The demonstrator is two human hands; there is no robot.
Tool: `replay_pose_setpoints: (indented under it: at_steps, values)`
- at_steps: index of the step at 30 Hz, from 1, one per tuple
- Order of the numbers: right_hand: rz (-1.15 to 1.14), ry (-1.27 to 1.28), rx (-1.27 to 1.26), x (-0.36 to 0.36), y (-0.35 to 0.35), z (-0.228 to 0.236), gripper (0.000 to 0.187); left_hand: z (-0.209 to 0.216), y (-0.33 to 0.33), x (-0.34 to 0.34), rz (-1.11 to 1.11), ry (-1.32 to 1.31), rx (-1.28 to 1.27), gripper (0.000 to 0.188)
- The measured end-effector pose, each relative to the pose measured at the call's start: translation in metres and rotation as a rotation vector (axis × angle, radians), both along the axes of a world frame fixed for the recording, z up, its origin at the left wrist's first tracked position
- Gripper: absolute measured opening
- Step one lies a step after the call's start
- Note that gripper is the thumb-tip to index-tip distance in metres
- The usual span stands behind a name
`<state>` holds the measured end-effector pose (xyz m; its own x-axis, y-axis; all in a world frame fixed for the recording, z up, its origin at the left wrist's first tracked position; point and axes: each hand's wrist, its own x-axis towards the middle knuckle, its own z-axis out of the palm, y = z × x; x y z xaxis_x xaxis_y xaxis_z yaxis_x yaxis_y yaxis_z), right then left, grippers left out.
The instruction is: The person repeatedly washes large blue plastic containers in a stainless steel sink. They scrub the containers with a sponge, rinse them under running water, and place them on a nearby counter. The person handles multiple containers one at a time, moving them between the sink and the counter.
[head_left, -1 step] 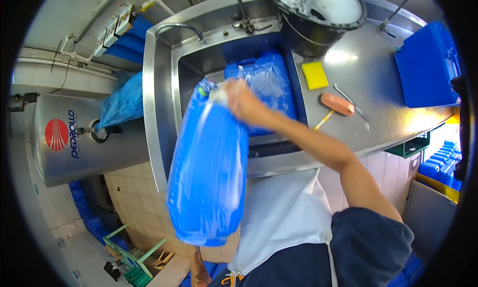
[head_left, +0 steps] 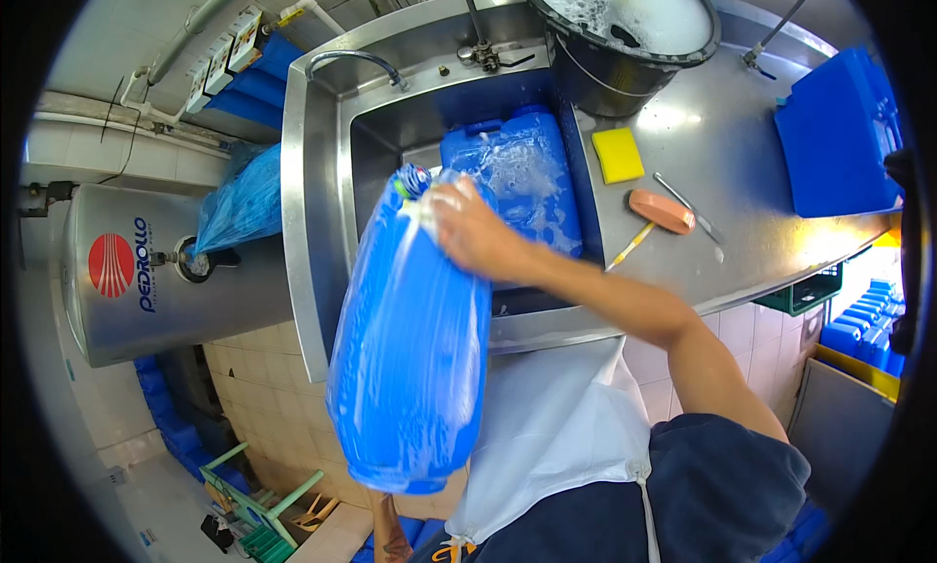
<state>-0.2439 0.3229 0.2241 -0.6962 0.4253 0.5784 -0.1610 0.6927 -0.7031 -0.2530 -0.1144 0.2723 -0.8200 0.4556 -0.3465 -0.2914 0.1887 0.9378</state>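
Head view, one washing station. Item: blue jug (head_left: 410,358), soap-streaked, held tilted across the front rim of the steel sink (head_left: 390,119), upper end over the basin, lower end hanging outside. Right hand (head_left: 468,226): at the jug's upper end, fingers curled and close together, slightly blurred; whitish matter shows at the fingertips, foam or cloth, and I cannot tell whether they pinch anything. Beside them, a blue, white and green piece (head_left: 414,180), its nature unclear. Left hand: hidden behind the jug; only the left forearm (head_left: 392,532) shows, so I cannot tell its grip.

In the basin: second blue container (head_left: 512,168), foam-topped, partly covered by the right hand and arm. On the counter: black bucket (head_left: 610,80) of suds, far rim cut off above; yellow sponge (head_left: 618,155); pinkish-orange brush (head_left: 661,212) with yellow handle, lying against or just beside a thin metal tool (head_left: 672,183), contact uncertain; blue bin (head_left: 837,139), right edge lost in the dark border.

Markings: silver tank (head_left: 107,319) at left, bearing a round red emblem with pale lines and dark blue capitals, clearly legible, set sideways; blue plastic bag (head_left: 244,197) beside it. Pale labels on the wall units (head_left: 220,67), too small to read.
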Motion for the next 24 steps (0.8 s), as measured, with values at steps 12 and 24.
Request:
replay_pose_setpoints:
  at_steps: [12,24]
  values:
    - [-0.076,0.059,-0.073,0.069,-0.002,-0.011,0.026,-0.003,-0.042,0.001,-0.27,0.605,-0.308,0.045]
    - [-0.163,-0.092,-0.188,0.112,-0.006,-0.056,0.028,0.004,-0.021,-0.009,-0.106,0.35,-0.184,0.039]
